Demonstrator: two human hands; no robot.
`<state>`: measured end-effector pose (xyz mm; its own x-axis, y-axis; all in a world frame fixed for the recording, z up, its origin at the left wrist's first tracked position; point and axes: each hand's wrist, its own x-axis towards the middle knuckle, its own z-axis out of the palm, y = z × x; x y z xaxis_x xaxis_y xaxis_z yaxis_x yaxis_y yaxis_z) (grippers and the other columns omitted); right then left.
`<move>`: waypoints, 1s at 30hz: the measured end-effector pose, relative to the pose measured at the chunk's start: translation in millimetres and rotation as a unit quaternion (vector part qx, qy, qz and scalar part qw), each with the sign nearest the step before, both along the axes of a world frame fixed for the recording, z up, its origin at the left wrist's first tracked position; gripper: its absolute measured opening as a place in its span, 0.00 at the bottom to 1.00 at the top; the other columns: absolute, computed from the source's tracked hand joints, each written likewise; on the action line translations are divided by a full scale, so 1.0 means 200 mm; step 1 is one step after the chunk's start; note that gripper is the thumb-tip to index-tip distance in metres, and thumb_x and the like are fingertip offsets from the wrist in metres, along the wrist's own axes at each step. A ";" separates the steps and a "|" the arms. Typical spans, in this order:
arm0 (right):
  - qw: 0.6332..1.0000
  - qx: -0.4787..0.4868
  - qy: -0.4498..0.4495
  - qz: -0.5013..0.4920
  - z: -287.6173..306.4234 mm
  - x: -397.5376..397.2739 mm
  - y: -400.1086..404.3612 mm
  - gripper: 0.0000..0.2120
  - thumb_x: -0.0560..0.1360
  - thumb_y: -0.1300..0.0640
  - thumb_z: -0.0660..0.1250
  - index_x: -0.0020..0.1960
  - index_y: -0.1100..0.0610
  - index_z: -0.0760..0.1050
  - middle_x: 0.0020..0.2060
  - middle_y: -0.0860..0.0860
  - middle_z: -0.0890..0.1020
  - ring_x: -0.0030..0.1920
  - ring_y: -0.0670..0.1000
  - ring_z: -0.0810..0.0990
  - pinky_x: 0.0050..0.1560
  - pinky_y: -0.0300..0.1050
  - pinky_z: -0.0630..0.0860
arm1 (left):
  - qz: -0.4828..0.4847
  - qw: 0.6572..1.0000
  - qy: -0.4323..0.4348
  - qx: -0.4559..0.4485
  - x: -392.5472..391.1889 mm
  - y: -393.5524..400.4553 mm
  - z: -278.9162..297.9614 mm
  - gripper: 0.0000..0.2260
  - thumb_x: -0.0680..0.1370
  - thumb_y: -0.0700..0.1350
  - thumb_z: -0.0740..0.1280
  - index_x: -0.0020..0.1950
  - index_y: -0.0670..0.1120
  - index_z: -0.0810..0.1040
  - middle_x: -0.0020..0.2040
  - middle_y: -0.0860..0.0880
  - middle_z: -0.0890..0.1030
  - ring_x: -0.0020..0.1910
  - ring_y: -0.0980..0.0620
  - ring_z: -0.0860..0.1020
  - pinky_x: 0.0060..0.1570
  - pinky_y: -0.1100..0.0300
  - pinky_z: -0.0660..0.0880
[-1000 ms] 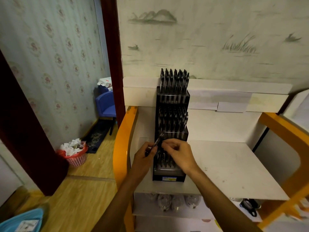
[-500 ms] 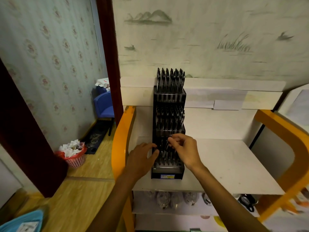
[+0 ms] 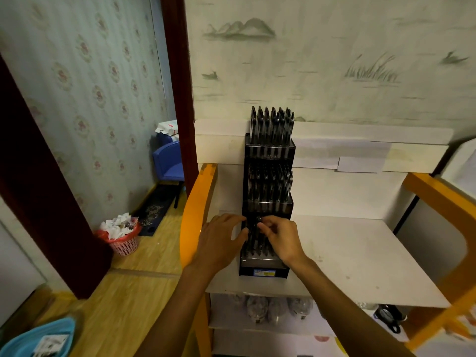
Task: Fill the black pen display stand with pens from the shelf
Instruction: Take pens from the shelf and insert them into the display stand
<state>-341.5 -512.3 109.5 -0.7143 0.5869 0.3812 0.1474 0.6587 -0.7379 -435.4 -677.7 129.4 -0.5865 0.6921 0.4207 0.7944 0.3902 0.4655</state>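
while both hands work the stand (image 3: 268, 150) | left hand (image 3: 221, 240) fingers curled against its side | right hand (image 3: 280, 238) pinching a pen (image 3: 258, 222)

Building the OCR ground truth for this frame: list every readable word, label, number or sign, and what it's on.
Nothing in this frame can be read.
Blue label on the base of the black pen display stand: print is there, too small and blurred to read.
White packets in the pink basket: dark marks, not legible.
Card in the light blue tub: dark marks, blurred.
White box with red marking behind the blue chair: unreadable.
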 end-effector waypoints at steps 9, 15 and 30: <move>0.989 0.051 -0.139 0.018 -0.10 -0.02 -0.01 0.15 0.79 0.53 0.68 0.42 0.66 0.81 0.35 0.58 0.83 0.37 0.49 0.81 0.45 0.44 0.77 | -0.009 1.000 -0.012 -0.004 -0.01 0.03 0.02 0.15 0.81 0.53 0.64 0.67 0.53 0.77 0.65 0.53 0.78 0.63 0.53 0.75 0.62 0.49 0.72; 0.987 0.046 -0.154 0.020 -0.06 0.03 -0.01 0.10 0.78 0.53 0.70 0.46 0.60 0.83 0.40 0.53 0.85 0.41 0.47 0.81 0.46 0.39 0.76 | -0.016 1.000 -0.023 0.009 0.02 0.08 0.06 0.15 0.81 0.52 0.65 0.66 0.52 0.78 0.63 0.51 0.79 0.62 0.51 0.75 0.61 0.49 0.74; 0.979 0.111 -0.147 -0.091 0.21 0.88 0.41 0.18 0.78 0.46 0.66 0.66 0.49 0.77 0.62 0.46 0.80 0.62 0.48 0.76 0.57 0.34 0.65 | -0.135 0.990 -0.043 0.009 0.58 0.64 0.15 0.19 0.79 0.58 0.64 0.69 0.57 0.75 0.67 0.55 0.77 0.64 0.53 0.75 0.66 0.51 0.72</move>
<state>-165.8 -429.9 151.8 -0.7031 0.6413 0.3073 0.4626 0.7407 -0.4872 -318.4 -548.9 159.9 -0.4153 0.8212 0.3914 0.8261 0.1602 0.5404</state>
